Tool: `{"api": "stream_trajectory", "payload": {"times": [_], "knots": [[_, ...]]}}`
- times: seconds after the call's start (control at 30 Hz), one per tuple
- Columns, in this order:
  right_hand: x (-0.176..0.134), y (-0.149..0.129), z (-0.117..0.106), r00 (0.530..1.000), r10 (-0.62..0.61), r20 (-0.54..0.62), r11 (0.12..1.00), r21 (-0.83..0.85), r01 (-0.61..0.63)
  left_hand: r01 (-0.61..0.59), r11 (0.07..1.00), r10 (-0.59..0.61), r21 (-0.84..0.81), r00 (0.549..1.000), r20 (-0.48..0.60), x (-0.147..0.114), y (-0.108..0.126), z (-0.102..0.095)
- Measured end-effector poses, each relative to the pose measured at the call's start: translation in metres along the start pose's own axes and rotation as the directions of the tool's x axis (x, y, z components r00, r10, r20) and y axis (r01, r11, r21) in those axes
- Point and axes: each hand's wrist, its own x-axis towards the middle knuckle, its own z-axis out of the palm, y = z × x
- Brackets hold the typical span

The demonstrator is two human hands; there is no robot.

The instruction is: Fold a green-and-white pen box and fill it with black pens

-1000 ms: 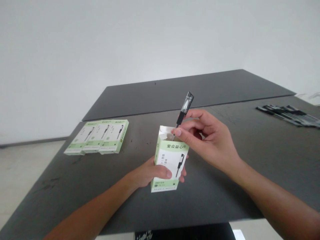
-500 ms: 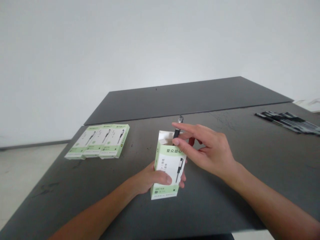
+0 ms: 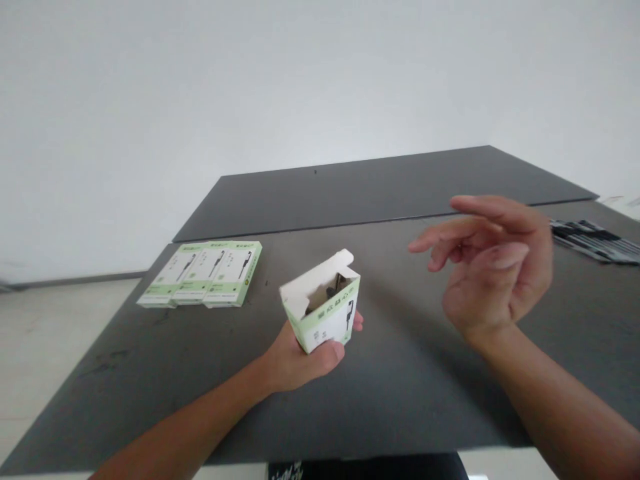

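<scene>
My left hand (image 3: 305, 360) is wrapped round a white and green pen box (image 3: 330, 323), held above the near middle of the table. The box's top is open with its white flap raised, and it tips so that its mouth faces me. Inside, dark pen ends (image 3: 336, 288) show partly; the rest of them is hidden by the walls. My right hand (image 3: 493, 267) is in the air to the right of the box, fingers apart and nothing in them. Beyond it, a pile of black and clear pens (image 3: 597, 241) lies on the table, partly covered by the hand.
Three closed pen boxes (image 3: 200, 273) lie overlapping in a row at the left of the dark grey table (image 3: 400, 400). A seam runs across the table toward its back part. Behind it stands a pale wall (image 3: 320, 80).
The pen that my right hand held at the box's mouth is now out of that hand. My right hand has moved away to the right and opened. The box has tilted toward me.
</scene>
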Motion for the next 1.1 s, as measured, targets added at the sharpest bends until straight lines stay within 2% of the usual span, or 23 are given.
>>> {"api": "stream_trajectory", "payload": {"times": [0.1,0.17,0.27,0.4,0.5,0.57,0.63,0.7,0.8,0.93,1.03,1.1], "knots": [[0.012,0.02,-0.005,0.988,-0.087,-0.127,0.996,-0.016,0.086,-0.19,0.917,0.237,0.352,0.967,-0.096,-0.004,0.005,0.0],[0.017,0.03,-0.01,0.992,0.013,-0.127,0.997,-0.074,-0.022,-0.225,0.86,0.32,0.458,0.937,-0.14,-0.005,0.006,0.002],[0.02,0.041,-0.019,0.979,0.154,-0.131,0.977,-0.126,-0.171,-0.234,0.822,0.369,0.519,0.914,-0.172,-0.004,0.007,0.005],[0.025,0.056,-0.031,0.986,0.131,-0.106,0.966,-0.208,-0.151,-0.175,0.804,0.331,0.568,0.925,-0.185,-0.002,0.01,0.003],[0.035,0.068,-0.051,0.985,0.138,-0.1,0.907,-0.387,-0.167,-0.145,0.813,0.313,0.564,0.926,-0.212,-0.002,0.009,0.0],[0.045,0.078,-0.076,0.976,0.184,-0.117,0.783,-0.583,-0.217,-0.15,0.814,0.316,0.561,0.925,-0.212,-0.002,0.005,-0.002],[0.056,0.088,-0.109,0.956,0.245,-0.164,0.59,-0.757,-0.281,-0.147,0.822,0.308,0.551,0.927,-0.212,-0.002,0.0,-0.004],[0.067,0.099,-0.147,0.924,0.321,-0.209,0.409,-0.849,-0.335,-0.124,0.822,0.297,0.556,0.926,-0.233,-0.003,-0.005,-0.006],[0.073,0.111,-0.206,0.869,0.452,-0.202,0.215,-0.921,-0.325,-0.064,0.786,0.267,0.615,0.932,-0.244,-0.004,-0.012,-0.011],[0.057,0.122,-0.266,0.747,0.634,-0.2,-0.002,-0.966,-0.257,-0.041,0.752,0.264,0.658,0.933,-0.244,-0.006,-0.018,-0.012],[0.04,0.128,-0.293,0.654,0.711,-0.258,-0.122,-0.962,-0.246,-0.03,0.747,0.289,0.664,0.914,-0.284,-0.006,-0.022,-0.009],[0.033,0.131,-0.304,0.614,0.738,-0.278,-0.162,-0.957,-0.239,-0.022,0.747,0.29,0.665,0.91,-0.296,-0.005,-0.025,-0.012]]}}
